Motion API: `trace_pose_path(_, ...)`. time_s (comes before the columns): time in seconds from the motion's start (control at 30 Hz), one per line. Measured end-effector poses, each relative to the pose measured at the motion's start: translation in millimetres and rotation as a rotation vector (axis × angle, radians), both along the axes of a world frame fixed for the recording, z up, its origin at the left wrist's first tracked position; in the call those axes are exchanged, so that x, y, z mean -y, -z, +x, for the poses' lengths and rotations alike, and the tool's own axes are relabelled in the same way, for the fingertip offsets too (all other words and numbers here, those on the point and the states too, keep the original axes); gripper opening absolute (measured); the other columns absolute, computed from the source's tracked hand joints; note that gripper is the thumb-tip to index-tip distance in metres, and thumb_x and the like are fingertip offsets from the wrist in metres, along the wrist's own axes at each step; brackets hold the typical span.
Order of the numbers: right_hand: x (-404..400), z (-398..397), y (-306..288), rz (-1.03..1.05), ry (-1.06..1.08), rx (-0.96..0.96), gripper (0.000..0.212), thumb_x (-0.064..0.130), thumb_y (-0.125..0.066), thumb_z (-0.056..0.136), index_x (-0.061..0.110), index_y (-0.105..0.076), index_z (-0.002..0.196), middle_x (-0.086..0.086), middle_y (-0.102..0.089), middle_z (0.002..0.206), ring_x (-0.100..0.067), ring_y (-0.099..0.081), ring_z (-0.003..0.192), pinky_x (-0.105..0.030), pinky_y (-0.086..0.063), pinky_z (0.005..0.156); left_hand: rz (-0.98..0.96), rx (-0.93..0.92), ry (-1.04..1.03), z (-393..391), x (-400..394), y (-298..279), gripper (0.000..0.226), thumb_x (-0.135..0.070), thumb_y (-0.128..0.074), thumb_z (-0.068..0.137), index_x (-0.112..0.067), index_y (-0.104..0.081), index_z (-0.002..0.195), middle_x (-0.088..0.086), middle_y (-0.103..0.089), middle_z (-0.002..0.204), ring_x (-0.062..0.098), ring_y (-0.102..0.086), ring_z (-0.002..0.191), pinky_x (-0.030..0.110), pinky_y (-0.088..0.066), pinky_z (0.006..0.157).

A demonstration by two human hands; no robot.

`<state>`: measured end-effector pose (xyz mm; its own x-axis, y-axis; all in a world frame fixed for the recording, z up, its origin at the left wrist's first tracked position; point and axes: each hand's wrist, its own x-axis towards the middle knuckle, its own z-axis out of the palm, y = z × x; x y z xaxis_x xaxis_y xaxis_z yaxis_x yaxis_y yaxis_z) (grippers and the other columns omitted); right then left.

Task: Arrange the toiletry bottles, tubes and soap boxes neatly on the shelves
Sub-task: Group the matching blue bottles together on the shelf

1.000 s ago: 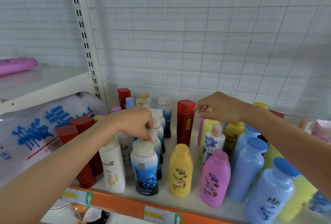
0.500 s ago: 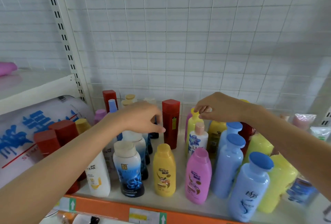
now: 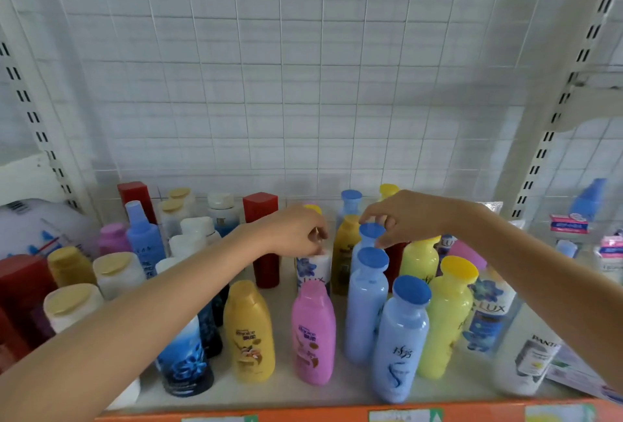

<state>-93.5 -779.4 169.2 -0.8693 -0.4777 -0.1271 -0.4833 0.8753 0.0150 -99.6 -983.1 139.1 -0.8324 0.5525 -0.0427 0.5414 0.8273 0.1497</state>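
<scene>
Many toiletry bottles stand on the white shelf (image 3: 286, 388). My left hand (image 3: 296, 233) reaches in from the lower left. Its fingers pinch the top of a white Lux bottle (image 3: 312, 270) in the middle row and hide its cap. From the right, my right hand (image 3: 408, 219) comes in, thumb and fingertips closed around the blue cap of a light blue bottle (image 3: 371, 231). In front stand a yellow bottle (image 3: 249, 330), a pink bottle (image 3: 313, 334), two more light blue bottles (image 3: 401, 337) and a lime-yellow bottle (image 3: 445, 320).
A tall red bottle (image 3: 261, 209) stands between my hands and the white-capped bottles (image 3: 118, 270) on the left. A clear Lux bottle (image 3: 488, 313) and a Pantene bottle (image 3: 529, 364) sit at the right. A wire grid (image 3: 303, 84) backs the shelf, and its front edge (image 3: 303, 413) is orange.
The view has swung to the right. My left hand left the white-capped bottles and moved right onto the Lux bottle. My right hand shifted to the blue cap.
</scene>
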Motion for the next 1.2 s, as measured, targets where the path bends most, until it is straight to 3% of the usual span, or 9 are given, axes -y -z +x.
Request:
trace_pose_path(0.17,-4.0,-1.0,13.6,-0.041,-0.007,-0.03,0.042,0.038,-0.054,0.089,0.022,-0.049,0.128,0.008,-0.052,0.082,-0.011,-0.047,0.079,-0.011,-0.033,0.061,0.025,-0.004,-0.012,-5.6,-2.5,3.6,0.028,-0.017,-0.053,0.09,-0.014,-0.061,0.116,-0.008,-0.05,0.088,0.006,-0.047,0.076,0.011,-0.031,0.056)
trace_pose_path(0.3,0.4,-8.7,8.2,-0.171,0.036,-0.032,0.035,0.038,-0.044,0.094,0.01,-0.063,0.106,-0.007,-0.062,0.097,-0.018,-0.053,0.09,-0.031,-0.042,0.084,0.009,0.003,-0.008,-8.4,-4.0,4.1,0.026,-0.021,-0.055,0.089,-0.014,-0.061,0.114,-0.012,-0.046,0.077,0.002,-0.043,0.065,0.013,-0.029,0.054)
trace_pose_path(0.47,15.3,-30.6,0.6,-0.103,0.069,-0.032,0.034,0.035,-0.053,0.091,0.013,-0.062,0.116,-0.004,-0.06,0.118,-0.021,-0.054,0.107,-0.031,-0.043,0.093,0.009,0.012,-0.034,-6.7,-2.2,1.9,0.032,-0.024,-0.057,0.089,-0.014,-0.059,0.119,-0.004,-0.055,0.098,0.008,-0.05,0.083,0.016,-0.037,0.065)
trace_pose_path(0.6,28.6,-52.6,7.0,-0.068,0.113,0.064,0.032,0.03,-0.057,0.088,0.007,-0.066,0.107,-0.01,-0.067,0.105,-0.019,-0.062,0.089,-0.023,-0.047,0.072,0.087,0.037,-0.093,-0.7,5.7,-1.8,0.037,-0.026,-0.06,0.087,-0.016,-0.056,0.123,0.001,-0.063,0.111,0.013,-0.061,0.089,0.023,-0.047,0.078)
trace_pose_path(0.7,32.9,-62.3,7.7,-0.156,0.155,0.136,0.028,0.023,-0.064,0.084,0.008,-0.065,0.107,-0.006,-0.066,0.094,-0.021,-0.068,0.083,-0.025,-0.054,0.07,0.151,0.073,-0.129,3.0,16.8,-3.3,0.04,-0.027,-0.063,0.086,-0.017,-0.053,0.124,0.001,-0.065,0.107,0.01,-0.064,0.077,0.022,-0.049,0.073)
trace_pose_path(0.83,39.1,-60.4,13.0,0.045,0.131,0.145,0.04,0.034,-0.065,0.083,0.01,-0.061,0.115,-0.001,-0.056,0.093,-0.022,-0.06,0.085,-0.02,-0.045,0.058,0.211,0.069,-0.175,4.7,32.2,-6.9,0.032,-0.021,-0.062,0.087,-0.017,-0.058,0.118,-0.002,-0.066,0.099,0.002,-0.059,0.071,0.021,-0.051,0.07)
trace_pose_path(0.97,38.8,-62.7,16.8,0.048,0.112,0.053,0.039,0.035,-0.067,0.079,0.004,-0.066,0.103,-0.013,-0.064,0.104,-0.017,-0.054,0.079,-0.02,-0.037,0.054,0.236,0.038,-0.215,5.4,43.1,-12.0,0.023,-0.018,-0.058,0.09,-0.017,-0.06,0.113,0.0,-0.067,0.091,0.01,-0.064,0.074,0.026,-0.054,0.072)
trace_pose_path(1.07,34.6,-56.4,3.6,-0.078,0.114,0.037,0.029,0.025,-0.066,0.079,0.001,-0.067,0.094,-0.014,-0.07,0.093,-0.014,-0.057,0.062,-0.018,-0.038,0.051,0.263,0.008,-0.24,2.8,51.5,-16.4,0.024,-0.022,-0.058,0.09,-0.016,-0.062,0.112,0.002,-0.07,0.095,0.011,-0.067,0.074,0.024,-0.053,0.073)
trace_pose_path(1.2,25.3,-45.2,-28.4,-0.211,0.083,-0.175,0.029,0.032,-0.064,0.079,0.005,-0.06,0.09,-0.009,-0.06,0.088,-0.02,-0.051,0.076,-0.027,-0.037,0.058,0.319,-0.02,-0.272,1.4,60.9,-21.3,0.021,-0.025,-0.06,0.088,-0.018,-0.064,0.108,0.001,-0.072,0.094,0.0,-0.063,0.065,0.012,-0.044,0.063)
